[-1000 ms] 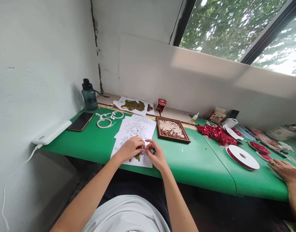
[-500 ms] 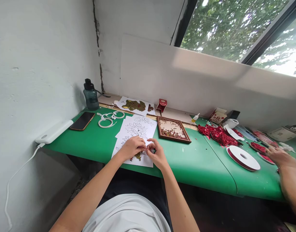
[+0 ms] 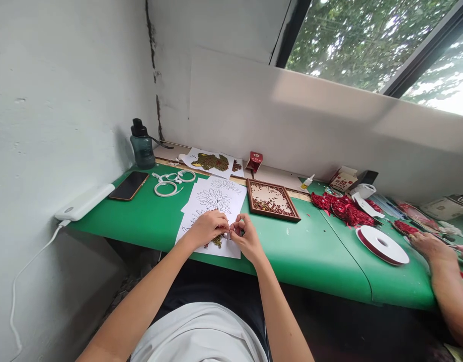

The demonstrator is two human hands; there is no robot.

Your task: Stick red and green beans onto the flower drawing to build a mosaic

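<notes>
White paper sheets (image 3: 237,198) printed with flower line drawings lie in front of me. Over the lower part of the top sheet, my left hand (image 3: 208,231) has its fingers curled together, and my right hand (image 3: 248,238) pinches thumb to fingers. The fingertips of both hands meet or nearly meet; whatever is between them is too small or hidden to make out. Green beans (image 3: 217,242) cover a patch of the drawing just below my fingers, with some red ones beside it. Behind my right hand, a wooden tray (image 3: 275,216) contains loose red and green beans.
A phone (image 3: 129,186), coiled white cables (image 3: 167,188) and a dark bottle (image 3: 143,148) are to the left. A glue bottle (image 3: 307,182) stands behind the tray. Rightward are a ribbon spool (image 3: 382,245), red ribbon pieces (image 3: 344,208) and another person's hand (image 3: 433,247).
My hands stay close together over the sheet, with the right fingers slightly shifted. The other person's hand at the right has moved a little to the left. The view has shifted slightly.
</notes>
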